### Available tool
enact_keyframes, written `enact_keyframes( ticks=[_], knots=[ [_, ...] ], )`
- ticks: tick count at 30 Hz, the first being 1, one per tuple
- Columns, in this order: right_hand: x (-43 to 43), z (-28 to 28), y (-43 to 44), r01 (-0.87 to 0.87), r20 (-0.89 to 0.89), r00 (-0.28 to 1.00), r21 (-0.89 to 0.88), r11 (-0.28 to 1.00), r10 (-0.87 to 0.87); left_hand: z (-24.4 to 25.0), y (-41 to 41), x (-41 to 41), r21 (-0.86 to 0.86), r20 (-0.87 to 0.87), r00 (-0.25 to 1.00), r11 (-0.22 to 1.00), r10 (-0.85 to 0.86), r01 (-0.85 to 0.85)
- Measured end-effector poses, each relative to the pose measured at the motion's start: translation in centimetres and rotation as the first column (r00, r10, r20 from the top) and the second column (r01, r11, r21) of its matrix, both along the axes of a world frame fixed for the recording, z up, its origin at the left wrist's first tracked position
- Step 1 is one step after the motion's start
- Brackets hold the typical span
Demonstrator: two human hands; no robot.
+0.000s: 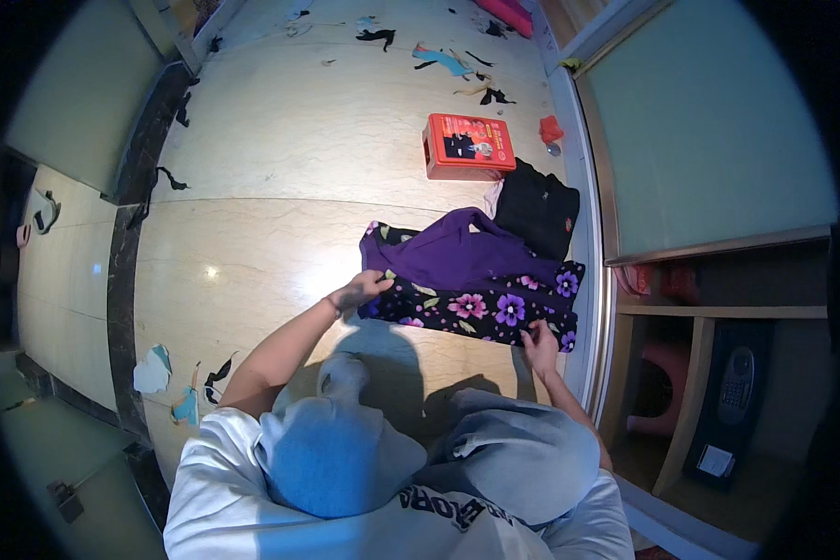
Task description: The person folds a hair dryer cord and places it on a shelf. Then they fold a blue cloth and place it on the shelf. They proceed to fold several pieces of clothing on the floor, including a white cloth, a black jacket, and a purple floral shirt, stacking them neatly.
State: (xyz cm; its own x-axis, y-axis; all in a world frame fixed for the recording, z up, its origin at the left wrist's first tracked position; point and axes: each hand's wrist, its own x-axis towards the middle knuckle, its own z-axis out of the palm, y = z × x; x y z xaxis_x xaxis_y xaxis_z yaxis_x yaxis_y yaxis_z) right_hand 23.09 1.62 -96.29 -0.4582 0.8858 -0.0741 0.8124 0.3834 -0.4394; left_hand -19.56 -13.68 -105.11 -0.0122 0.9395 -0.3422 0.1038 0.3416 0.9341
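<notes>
A black garment with pink and purple flowers (470,306) lies spread on the tiled floor in front of my knees. Plain purple cloth (455,252), apparently part of the same garment, is bunched over its far half. My left hand (364,288) pinches the garment's left edge between thumb and fingers. At the near right corner, my right hand (542,348) has its thumb and fingertips closed on the floral fabric. Just beyond the garment's right side lies a folded black garment (537,210), and a bit of pale pink cloth (492,199) shows beside it.
Behind the clothes stands a red plastic stool (469,147) with a printed top. Fabric scraps (442,60) litter the far floor; others (152,369) lie at left. A sliding-door track (588,210) and open cabinet shelves (724,312) border the right, with a keypad box (738,378) inside.
</notes>
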Motion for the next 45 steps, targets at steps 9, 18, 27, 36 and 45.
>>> enact_keyframes(
  ticks=[9,18,27,36,45],
  knots=[
    [-7.3,-0.7,-2.0,-0.198,-0.183,0.955,0.182,0.963,0.231,4.7,2.2,-0.7,-0.31,0.183,0.95,0.932,0.253,-0.188],
    [-13.3,-0.7,-0.9,-0.293,-0.267,0.916,0.061,0.954,0.299,5.0,6.3,-0.7,-0.212,-0.144,0.99,0.977,0.006,-0.037],
    [-15.2,-2.1,-3.1,-0.075,-0.389,0.917,0.038,0.996,0.084,2.2,4.7,-1.6,-0.091,0.048,0.996,0.993,0.078,-0.073],
    [-15.7,-1.1,0.7,-0.234,0.017,0.972,-0.067,0.97,0.235,9.9,6.4,3.2,0.577,-0.348,0.931,0.808,0.111,0.119],
    [-16.7,-2.9,1.3,-0.068,-0.353,0.935,-0.225,0.972,-0.017,6.1,4.0,1.7,0.499,-0.059,0.981,0.857,0.187,-0.134]
  ],
)
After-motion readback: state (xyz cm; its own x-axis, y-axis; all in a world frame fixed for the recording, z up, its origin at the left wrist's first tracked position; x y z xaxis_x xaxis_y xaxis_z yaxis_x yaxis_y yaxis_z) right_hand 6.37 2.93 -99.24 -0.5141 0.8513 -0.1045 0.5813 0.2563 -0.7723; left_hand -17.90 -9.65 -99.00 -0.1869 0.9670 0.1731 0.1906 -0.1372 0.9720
